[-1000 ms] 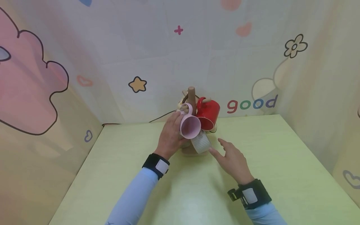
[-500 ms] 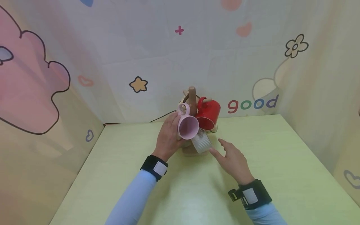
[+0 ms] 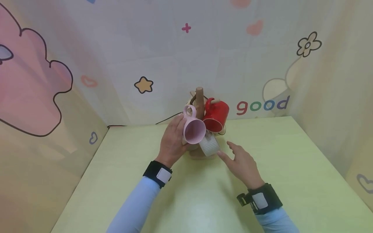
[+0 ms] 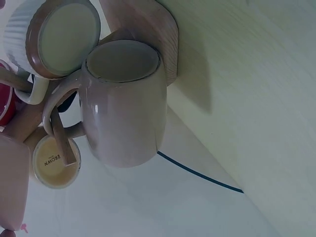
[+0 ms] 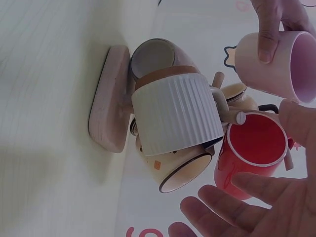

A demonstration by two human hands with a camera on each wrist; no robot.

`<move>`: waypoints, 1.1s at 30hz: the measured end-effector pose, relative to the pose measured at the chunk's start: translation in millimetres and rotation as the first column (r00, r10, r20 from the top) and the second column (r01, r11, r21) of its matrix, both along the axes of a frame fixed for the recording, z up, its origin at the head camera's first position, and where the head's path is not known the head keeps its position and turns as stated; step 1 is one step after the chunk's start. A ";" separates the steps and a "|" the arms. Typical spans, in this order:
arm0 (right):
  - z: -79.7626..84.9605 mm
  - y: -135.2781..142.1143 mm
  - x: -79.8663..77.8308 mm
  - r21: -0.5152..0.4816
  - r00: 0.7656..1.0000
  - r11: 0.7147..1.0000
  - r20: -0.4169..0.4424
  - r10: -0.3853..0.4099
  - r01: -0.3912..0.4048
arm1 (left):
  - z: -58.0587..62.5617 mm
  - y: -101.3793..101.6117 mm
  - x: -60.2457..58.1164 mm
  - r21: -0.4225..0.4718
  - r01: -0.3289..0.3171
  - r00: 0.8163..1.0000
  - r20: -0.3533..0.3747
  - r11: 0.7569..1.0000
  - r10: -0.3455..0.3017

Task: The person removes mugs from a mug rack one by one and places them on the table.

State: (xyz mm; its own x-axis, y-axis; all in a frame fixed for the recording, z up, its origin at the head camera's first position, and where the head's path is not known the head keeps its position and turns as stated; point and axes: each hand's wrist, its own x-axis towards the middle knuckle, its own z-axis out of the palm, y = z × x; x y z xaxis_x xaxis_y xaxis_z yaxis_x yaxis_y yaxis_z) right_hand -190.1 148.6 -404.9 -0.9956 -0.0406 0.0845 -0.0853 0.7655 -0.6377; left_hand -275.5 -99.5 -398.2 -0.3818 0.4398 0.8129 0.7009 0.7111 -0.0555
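My left hand (image 3: 172, 140) grips a pink mug (image 3: 194, 131) by its side, mouth facing me. Its handle stands up with no peg through it; in the right wrist view the mug is apart from the wooden mug rack (image 3: 199, 100). A red mug (image 3: 217, 116) hangs on the rack's right side. Below it hangs a white ribbed mug (image 3: 209, 145). My right hand (image 3: 242, 165) is beside the ribbed mug, fingers spread, holding nothing; its thumb appears close to that mug, but contact cannot be judged.
Also on the rack are a greyish mug (image 4: 126, 111), a cream cup (image 4: 54, 160) with print on its base and a cream mug (image 5: 175, 170) with a dark rim. A dark cord (image 3: 169, 119) runs along the back. The pale green table (image 3: 291, 155) meets a patterned curtain.
The pink mug has come off its peg and shifted slightly left with my left hand. My right hand has stayed almost in place.
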 end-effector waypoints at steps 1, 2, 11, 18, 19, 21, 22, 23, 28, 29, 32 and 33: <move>0.4 0.3 0.1 0.000 1.000 1.000 0.000 -0.001 0.001 | 0.2 -0.6 0.7 0.006 0.003 1.000 0.002 1.000 -0.003; 0.7 0.5 0.2 0.000 1.000 1.000 0.001 -0.002 0.002 | 0.5 -1.3 1.5 0.013 0.005 1.000 0.003 1.000 -0.005; 2.1 3.9 1.5 -0.007 1.000 1.000 0.019 -0.013 0.013 | 1.9 -6.5 14.3 0.074 -0.011 0.998 0.062 0.997 0.007; 2.6 9.9 1.7 -0.003 1.000 1.000 0.020 -0.022 0.022 | 0.5 -5.9 26.4 0.195 0.047 0.994 0.091 0.980 -0.066; 3.0 10.1 1.7 -0.004 1.000 1.000 0.023 -0.021 0.021 | 0.1 -6.2 28.4 0.216 0.053 0.992 0.100 0.975 -0.077; 3.8 10.4 1.6 -0.006 0.999 1.000 0.027 -0.022 0.022 | -1.2 -7.1 32.2 0.244 0.061 0.989 0.113 0.968 -0.091; 4.3 10.5 1.6 -0.006 0.999 1.000 0.029 -0.022 0.022 | -1.7 -7.7 34.3 0.252 0.060 0.988 0.123 0.966 -0.093; 4.6 10.6 1.7 -0.006 0.999 1.000 0.030 -0.022 0.022 | -1.9 -8.5 36.8 0.259 0.059 0.986 0.133 0.964 -0.096; 6.0 11.3 1.7 -0.004 0.999 1.000 0.028 -0.029 0.029 | 0.7 -13.4 48.3 0.303 0.044 0.962 0.243 0.952 -0.122; 6.2 11.4 1.6 -0.003 0.999 1.000 0.025 -0.029 0.029 | 1.8 -14.3 50.5 0.316 0.041 0.953 0.273 0.948 -0.133; 6.4 11.9 1.5 0.001 1.000 1.000 0.012 -0.028 0.028 | 4.8 -16.8 56.0 0.345 0.033 0.916 0.365 0.938 -0.166; 6.4 12.1 1.4 0.002 1.000 1.000 0.008 -0.028 0.028 | 5.3 -17.3 57.0 0.352 0.032 0.902 0.394 0.935 -0.179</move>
